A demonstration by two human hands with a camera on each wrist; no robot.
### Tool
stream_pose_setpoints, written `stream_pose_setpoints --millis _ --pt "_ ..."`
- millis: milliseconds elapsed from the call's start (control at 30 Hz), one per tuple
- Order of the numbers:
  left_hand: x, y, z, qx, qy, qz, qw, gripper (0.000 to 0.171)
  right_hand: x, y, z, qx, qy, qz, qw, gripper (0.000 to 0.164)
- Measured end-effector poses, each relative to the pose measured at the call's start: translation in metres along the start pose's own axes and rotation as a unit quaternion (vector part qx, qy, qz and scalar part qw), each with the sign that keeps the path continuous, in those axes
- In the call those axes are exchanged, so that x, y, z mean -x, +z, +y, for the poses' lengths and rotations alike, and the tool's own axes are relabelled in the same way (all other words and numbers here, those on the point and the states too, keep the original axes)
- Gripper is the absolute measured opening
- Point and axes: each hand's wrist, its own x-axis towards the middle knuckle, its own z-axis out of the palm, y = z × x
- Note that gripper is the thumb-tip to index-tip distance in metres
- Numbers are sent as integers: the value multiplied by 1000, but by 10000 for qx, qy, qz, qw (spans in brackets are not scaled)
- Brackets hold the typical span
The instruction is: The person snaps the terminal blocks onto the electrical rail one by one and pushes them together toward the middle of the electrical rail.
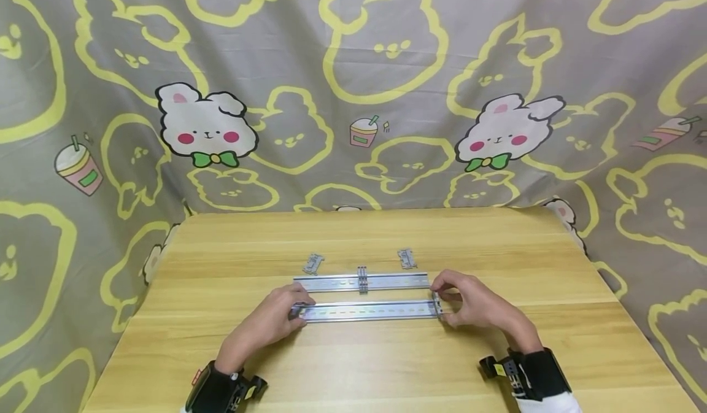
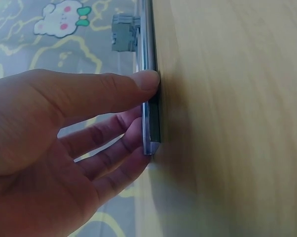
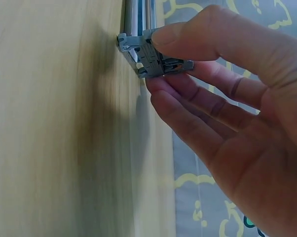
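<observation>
Nearer to me on the table lies a slotted metal DIN rail (image 1: 370,311). My left hand (image 1: 278,312) grips its left end; in the left wrist view the thumb lies along one edge of the rail (image 2: 148,126) and the fingers are behind it. At the right end, my right hand (image 1: 466,299) pinches a grey terminal block (image 3: 151,57) between thumb and fingers. That block stands across the rail end, overlapping it in the right wrist view. Just behind is a second DIN rail (image 1: 331,283), with several narrow grey terminal blocks (image 1: 362,280) side by side near its middle.
Two loose grey terminal blocks lie flat beyond the rails, a left one (image 1: 313,264) and a right one (image 1: 406,259). The wooden table (image 1: 353,370) ends at a patterned grey curtain (image 1: 298,51) hanging behind and along both sides.
</observation>
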Motion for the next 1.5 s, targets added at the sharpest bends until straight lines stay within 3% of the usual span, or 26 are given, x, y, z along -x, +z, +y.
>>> stream_pose_setpoints --millis 600,967,1267,1500 --pt "2 -2 -2 78 -56 9 10000 33 0 -1 3 -163 21 50 9999 47" --pt "1 -3 -1 130 -85 -10 9999 32 0 -2 6 -594 114 8 9982 46" --pt "-1 -4 0 181 -59 -22 9998 31 -2 2 5 -583 -120 33 9982 46" --pt "-1 -3 1 234 -121 -57 9996 31 -12 14 -2 -227 -225 55 9995 45"
